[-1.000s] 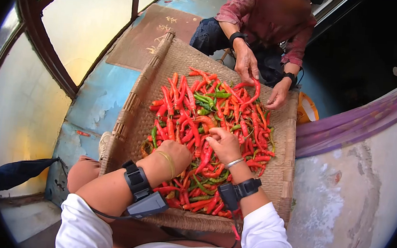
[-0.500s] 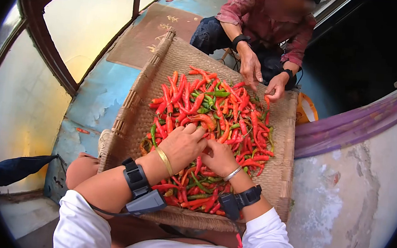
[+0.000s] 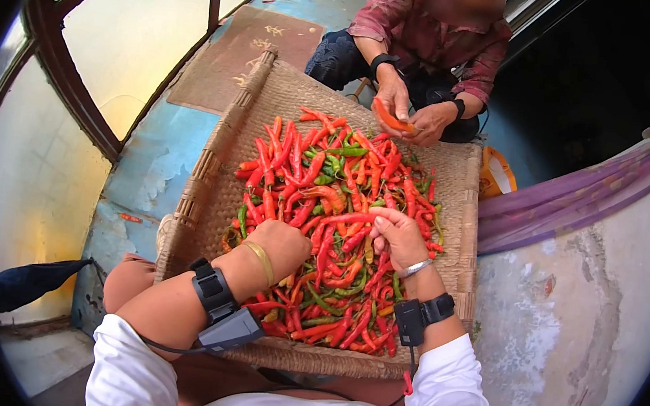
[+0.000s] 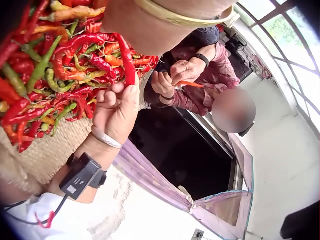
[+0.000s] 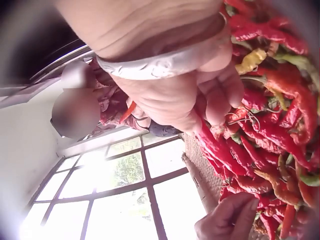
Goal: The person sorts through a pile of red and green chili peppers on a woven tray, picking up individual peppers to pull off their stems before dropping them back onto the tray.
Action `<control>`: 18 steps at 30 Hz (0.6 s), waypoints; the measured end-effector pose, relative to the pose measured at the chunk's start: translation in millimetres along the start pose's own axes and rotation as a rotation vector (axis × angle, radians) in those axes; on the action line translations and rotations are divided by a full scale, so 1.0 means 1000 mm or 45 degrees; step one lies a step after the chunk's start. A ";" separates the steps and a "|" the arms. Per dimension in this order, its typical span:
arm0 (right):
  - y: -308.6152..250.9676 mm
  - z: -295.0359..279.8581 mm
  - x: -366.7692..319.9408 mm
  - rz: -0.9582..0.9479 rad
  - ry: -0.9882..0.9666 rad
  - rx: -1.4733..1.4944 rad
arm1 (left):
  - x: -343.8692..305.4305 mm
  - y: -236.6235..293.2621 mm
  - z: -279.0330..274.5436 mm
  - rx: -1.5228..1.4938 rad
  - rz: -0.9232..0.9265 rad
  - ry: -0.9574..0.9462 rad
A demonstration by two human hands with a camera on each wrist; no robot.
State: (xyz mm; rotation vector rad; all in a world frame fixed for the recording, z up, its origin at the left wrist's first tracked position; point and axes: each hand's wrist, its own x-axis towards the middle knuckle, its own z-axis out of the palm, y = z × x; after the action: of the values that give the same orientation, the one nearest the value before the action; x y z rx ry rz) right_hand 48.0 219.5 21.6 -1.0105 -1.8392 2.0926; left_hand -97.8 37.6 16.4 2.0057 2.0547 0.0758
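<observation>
Red, orange and green peppers (image 3: 327,269) are heaped on a woven tray (image 3: 459,215). My right hand (image 3: 401,239) pinches the end of a long red pepper (image 3: 348,218) between thumb and fingers, over the heap; the left wrist view shows this hand (image 4: 118,107) upright with the pepper (image 4: 126,57). My left hand (image 3: 282,247) is bent low over the peppers, left of it. In the right wrist view the left hand's (image 5: 227,220) thumb and fingers lie close together; whether anything is between them cannot be seen.
Across the tray a person in a patterned red shirt (image 3: 391,15) holds an orange-red pepper (image 3: 391,117) in both hands. Purple cloth (image 3: 573,200) hangs at the right, beside a yellow container (image 3: 496,174). Framed panes (image 3: 131,31) stand on the left.
My hands, close together half a second ago, have moved apart, the right one outward with a red pepper. The other person's hands have come together around a pepper and lifted it.
</observation>
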 end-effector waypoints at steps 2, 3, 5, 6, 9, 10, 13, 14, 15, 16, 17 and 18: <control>-0.009 -0.010 0.020 -0.091 0.072 0.172 | -0.001 0.002 -0.003 -0.045 -0.029 -0.055; -0.019 -0.006 0.027 -0.091 0.073 0.172 | -0.002 0.003 -0.003 -0.044 -0.028 -0.055; -0.034 0.005 0.035 -0.260 0.551 0.645 | -0.003 0.004 -0.003 -0.019 -0.010 -0.076; -0.031 0.005 0.037 -0.257 0.549 0.644 | -0.003 0.003 -0.002 -0.021 -0.013 -0.076; -0.006 0.007 0.047 -0.196 0.409 -0.084 | -0.004 0.002 0.000 0.023 0.045 -0.044; 0.003 0.013 0.050 -0.153 0.266 -0.365 | -0.004 0.002 0.000 0.036 0.055 -0.079; 0.019 0.042 0.048 -0.545 0.201 -1.438 | -0.002 0.002 0.002 0.071 0.072 -0.087; 0.028 0.049 0.049 -0.707 0.348 -1.563 | -0.002 0.002 0.005 0.062 0.071 -0.081; 0.033 0.054 0.051 -0.722 0.406 -1.611 | -0.002 0.002 0.006 0.046 0.063 -0.040; 0.036 0.056 0.055 -0.708 0.457 -1.579 | -0.002 0.002 0.005 0.070 0.070 -0.019; 0.037 0.055 0.057 -0.593 0.444 -1.546 | -0.002 0.003 0.005 0.039 0.064 0.046; 0.036 0.055 0.058 -0.477 0.427 -1.507 | -0.001 0.002 0.003 0.007 0.059 0.107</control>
State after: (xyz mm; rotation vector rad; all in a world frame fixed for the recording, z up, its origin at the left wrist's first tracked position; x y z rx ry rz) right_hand -17.9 198.8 -33.1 -0.9526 -2.7387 0.4512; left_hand -95.5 36.0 14.2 2.0869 2.0607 0.1667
